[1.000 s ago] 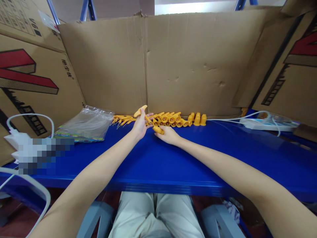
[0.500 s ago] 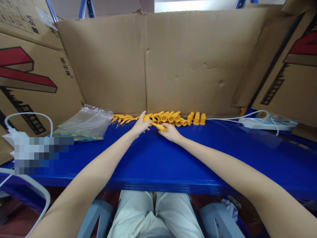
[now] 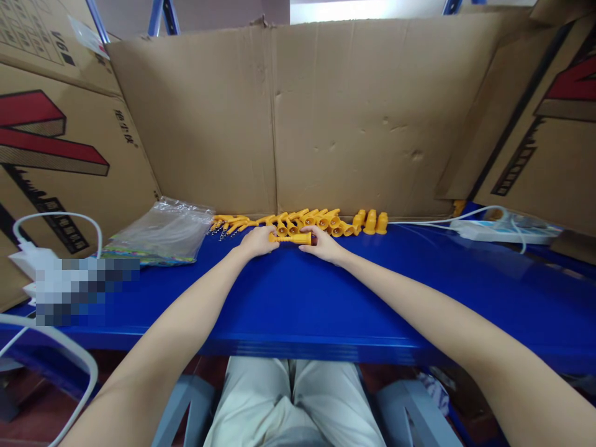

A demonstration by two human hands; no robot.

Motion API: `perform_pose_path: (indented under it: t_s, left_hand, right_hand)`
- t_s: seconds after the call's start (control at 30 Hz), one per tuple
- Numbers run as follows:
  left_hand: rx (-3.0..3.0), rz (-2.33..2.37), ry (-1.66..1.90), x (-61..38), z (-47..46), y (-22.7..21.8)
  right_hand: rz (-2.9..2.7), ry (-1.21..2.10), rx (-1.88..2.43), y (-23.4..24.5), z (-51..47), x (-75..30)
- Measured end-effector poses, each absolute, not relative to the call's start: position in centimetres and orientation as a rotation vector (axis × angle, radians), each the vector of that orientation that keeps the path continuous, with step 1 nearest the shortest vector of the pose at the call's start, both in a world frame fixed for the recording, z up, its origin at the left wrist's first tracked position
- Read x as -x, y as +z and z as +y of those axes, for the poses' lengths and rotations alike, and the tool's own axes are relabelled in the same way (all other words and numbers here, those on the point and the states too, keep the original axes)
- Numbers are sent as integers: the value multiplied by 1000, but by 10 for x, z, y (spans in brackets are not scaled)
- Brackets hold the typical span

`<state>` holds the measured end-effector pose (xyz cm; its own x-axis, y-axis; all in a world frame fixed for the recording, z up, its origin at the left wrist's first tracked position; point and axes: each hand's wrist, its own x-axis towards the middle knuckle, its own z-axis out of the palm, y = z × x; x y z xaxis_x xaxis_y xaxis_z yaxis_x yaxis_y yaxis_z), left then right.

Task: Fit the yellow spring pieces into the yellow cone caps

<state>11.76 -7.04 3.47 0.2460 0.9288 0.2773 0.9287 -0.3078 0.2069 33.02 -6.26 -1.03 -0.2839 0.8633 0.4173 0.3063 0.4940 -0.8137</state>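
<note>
A yellow plastic piece [image 3: 295, 238], slim at its left end and wider at its right, lies level between my hands above the blue table. My left hand [image 3: 259, 241] is closed round the slim end. At the wide end, the fingers of my right hand [image 3: 323, 244] curl around the piece; something dark shows by those fingertips. Just behind stand rows of similar yellow pieces with cup-shaped open ends [image 3: 322, 221]. Left of them lie yellow pieces with metal spirals [image 3: 231, 222], like corkscrews.
Three yellow caps [image 3: 370, 222] stand upright at the right of the row. Clear plastic bags [image 3: 161, 231] lie at the left. A white power strip [image 3: 505, 232] with cables sits at the right. Cardboard [image 3: 349, 118] walls the back of the blue table [image 3: 298, 298].
The yellow piece has turned from slanted to level, its wide end now at my right hand. My left hand has come slightly down and left, away from the row.
</note>
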Motion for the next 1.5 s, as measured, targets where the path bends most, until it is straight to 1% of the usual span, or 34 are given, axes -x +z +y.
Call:
perform_pose_path:
  t_s: [0.1,0.17,0.27,0.43,0.7,0.83,1.17,1.27,1.5]
  left_hand:
    - [-2421,1806,629,-119,-72,35]
    - [-2411,1771,685,-120,-72,36]
    - [-2430,1704,758,-122,-74,36]
    - [-2381,1673,835,-128,-76,35]
    - [-2300,1718,774,-128,-76,35]
    - [-2327,1756,729,-128,-76,35]
    - [-2397,1784,766,-134,-83,40]
    - [-2381,1775,772,-134,-83,38]
    - [-2419,1800,811,-135,-81,37]
  right_hand:
    - [-1754,1048,933,-5,-63,-335]
    - [-1730,1166,922,1,-67,-338]
    - [-1702,1205,979,9,-72,-341]
    - [-1693,1137,1203,18,-77,-343]
    - [-1611,1458,1048,24,-78,-355]
    - [-1601,1436,1042,19,-75,-357]
    - [-1578,1323,1253,21,-75,-349]
    - [-1529,1353,1315,24,-78,-348]
    - [-1486,1476,1304,26,-76,-349]
